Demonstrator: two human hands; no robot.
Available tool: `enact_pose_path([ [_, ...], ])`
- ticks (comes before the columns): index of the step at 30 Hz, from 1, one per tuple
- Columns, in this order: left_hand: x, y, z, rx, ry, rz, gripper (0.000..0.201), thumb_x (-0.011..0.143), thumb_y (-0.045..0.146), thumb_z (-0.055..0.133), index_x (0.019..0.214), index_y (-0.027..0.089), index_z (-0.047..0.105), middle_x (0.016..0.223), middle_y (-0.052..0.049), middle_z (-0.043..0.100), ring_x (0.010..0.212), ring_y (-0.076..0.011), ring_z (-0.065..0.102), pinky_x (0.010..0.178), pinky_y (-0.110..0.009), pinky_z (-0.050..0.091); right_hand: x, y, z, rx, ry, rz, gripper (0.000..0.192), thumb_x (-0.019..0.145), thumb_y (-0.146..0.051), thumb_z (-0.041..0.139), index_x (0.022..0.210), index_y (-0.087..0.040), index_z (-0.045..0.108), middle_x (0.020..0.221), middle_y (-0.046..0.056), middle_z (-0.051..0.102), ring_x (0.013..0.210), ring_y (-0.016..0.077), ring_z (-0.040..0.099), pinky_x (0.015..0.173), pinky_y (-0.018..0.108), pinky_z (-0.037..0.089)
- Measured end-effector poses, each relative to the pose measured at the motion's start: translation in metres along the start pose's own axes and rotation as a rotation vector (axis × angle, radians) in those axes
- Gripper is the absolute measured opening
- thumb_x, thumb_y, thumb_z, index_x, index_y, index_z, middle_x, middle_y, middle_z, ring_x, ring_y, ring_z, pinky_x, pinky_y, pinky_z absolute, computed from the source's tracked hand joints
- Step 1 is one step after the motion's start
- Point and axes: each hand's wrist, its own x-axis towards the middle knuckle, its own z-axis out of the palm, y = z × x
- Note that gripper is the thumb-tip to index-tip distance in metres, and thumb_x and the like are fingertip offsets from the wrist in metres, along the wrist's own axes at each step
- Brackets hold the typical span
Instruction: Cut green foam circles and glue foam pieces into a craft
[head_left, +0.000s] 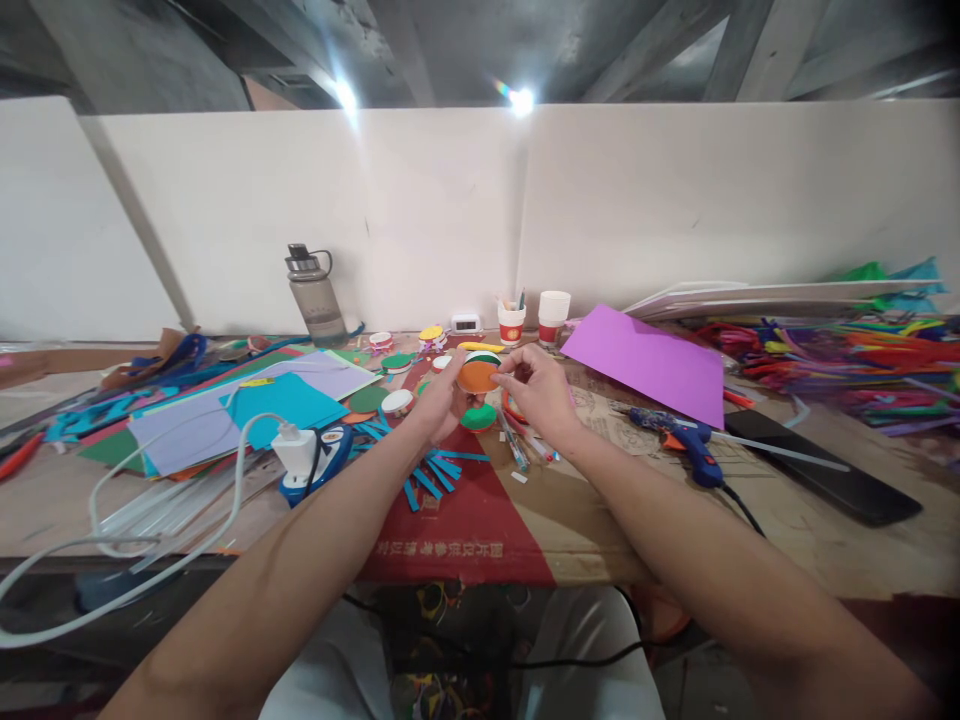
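Both hands meet above the middle of the cardboard-covered table (787,560). The left hand (442,400) curls from the left around a small round cup capped with an orange paper disc (477,376), its fingers closed on the cup's side; a white rim and a band of green show just above the disc. The right hand (538,392) comes in from the right with thumb and forefinger pinched together at the disc's right edge, touching it. The disc thus sits between the two hands, facing the camera, raised off the table.

Directly below the hands lies a green paper circle (478,417), with blue paper strips (433,474) scattered nearer the table's front edge. Left of the hands are more capped cups (397,402), sheets of coloured paper (285,402) and a white plug adapter (295,449) with its cable. A grey water bottle (316,297) stands upright by the back wall. Two paper cups (532,319) stand behind the hands. To the right lie a purple paper sheet (645,362), a blue glue gun (684,440) and a heap of coloured sticks (840,365).
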Motion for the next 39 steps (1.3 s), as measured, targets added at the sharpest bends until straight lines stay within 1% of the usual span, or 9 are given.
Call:
enact_pose_path([
  [4, 0.001, 0.003, -0.001, -0.051, 0.02, -0.014, 0.045, 0.084, 0.057, 0.058, 0.071, 0.014, 0.062, 0.062, -0.004, 0.065, 0.051, -0.012, 0.056, 0.053, -0.025, 0.042, -0.003, -0.008, -0.001, -0.043, -0.039, -0.086, 0.015, 0.076, -0.02, 0.067, 0.067, -0.022, 0.055, 0.073, 0.0, 0.057, 0.069, 0.0168, 0.051, 0.065, 0.032, 0.041],
  [8, 0.0, 0.004, 0.0, -0.087, 0.013, -0.029, 0.045, 0.085, 0.056, 0.057, 0.069, 0.014, 0.062, 0.06, -0.004, 0.065, 0.054, -0.0134, 0.059, 0.055, -0.026, 0.043, -0.005, -0.011, -0.001, -0.099, -0.03, -0.272, 0.018, 0.076, -0.012, 0.063, 0.066, -0.023, 0.054, 0.084, 0.004, 0.061, 0.088, 0.0208, 0.057, 0.081, 0.037, 0.044],
  [13, 0.002, 0.003, -0.002, -0.104, 0.02, -0.003, 0.043, 0.082, 0.056, 0.061, 0.076, 0.014, 0.064, 0.067, -0.004, 0.067, 0.057, -0.0131, 0.06, 0.056, -0.026, 0.045, -0.006, -0.01, -0.001, -0.133, -0.097, -0.263, 0.017, 0.079, -0.011, 0.056, 0.07, -0.024, 0.052, 0.08, 0.003, 0.062, 0.081, 0.0198, 0.057, 0.077, 0.036, 0.045],
  [16, 0.006, 0.004, -0.006, -0.147, 0.104, 0.084, 0.038, 0.08, 0.055, 0.064, 0.083, 0.017, 0.064, 0.071, -0.001, 0.068, 0.059, -0.0113, 0.059, 0.053, -0.023, 0.043, -0.006, -0.011, -0.004, -0.164, -0.03, -0.279, 0.013, 0.082, -0.014, 0.056, 0.074, -0.024, 0.052, 0.079, 0.003, 0.059, 0.077, 0.0193, 0.054, 0.072, 0.034, 0.044],
  [19, 0.009, 0.008, -0.011, -0.174, 0.181, 0.163, 0.039, 0.079, 0.056, 0.066, 0.088, 0.019, 0.062, 0.071, 0.001, 0.066, 0.057, -0.0102, 0.057, 0.049, -0.022, 0.041, -0.006, -0.013, -0.008, -0.217, 0.034, -0.401, 0.013, 0.087, -0.016, 0.052, 0.077, -0.024, 0.053, 0.08, 0.004, 0.058, 0.079, 0.0203, 0.053, 0.074, 0.035, 0.044],
  [22, 0.009, 0.013, -0.012, -0.173, 0.175, 0.174, 0.041, 0.078, 0.058, 0.065, 0.088, 0.019, 0.061, 0.068, 0.002, 0.065, 0.053, -0.0102, 0.056, 0.048, -0.022, 0.04, -0.005, -0.014, -0.011, -0.263, 0.062, -0.54, 0.018, 0.091, -0.015, 0.047, 0.077, -0.024, 0.054, 0.077, 0.005, 0.058, 0.079, 0.021, 0.053, 0.074, 0.036, 0.044],
  [28, 0.008, 0.012, -0.007, -0.113, 0.218, 0.185, 0.039, 0.078, 0.056, 0.066, 0.083, 0.018, 0.062, 0.067, 0.003, 0.064, 0.054, -0.0094, 0.056, 0.042, -0.02, 0.035, -0.004, -0.011, -0.01, -0.293, 0.147, -0.689, 0.015, 0.092, -0.014, 0.05, 0.082, -0.022, 0.058, 0.078, 0.005, 0.06, 0.077, 0.0201, 0.052, 0.072, 0.036, 0.044],
  [35, 0.01, 0.006, -0.011, -0.047, 0.107, 0.149, 0.044, 0.082, 0.058, 0.061, 0.078, 0.015, 0.063, 0.062, -0.001, 0.064, 0.044, -0.0097, 0.051, 0.041, -0.023, 0.037, -0.003, -0.009, -0.012, -0.287, 0.146, -0.684, 0.02, 0.091, -0.009, 0.049, 0.082, -0.022, 0.062, 0.077, 0.004, 0.058, 0.08, 0.0189, 0.055, 0.073, 0.033, 0.047],
  [39, 0.012, 0.009, -0.014, -0.09, 0.216, 0.214, 0.043, 0.082, 0.059, 0.06, 0.079, 0.017, 0.061, 0.06, -0.001, 0.064, 0.043, -0.0101, 0.052, 0.039, -0.021, 0.036, -0.003, -0.004, -0.009, -0.191, 0.087, -0.535, 0.012, 0.088, -0.012, 0.053, 0.088, -0.02, 0.063, 0.084, 0.005, 0.06, 0.082, 0.0178, 0.057, 0.076, 0.032, 0.049],
])
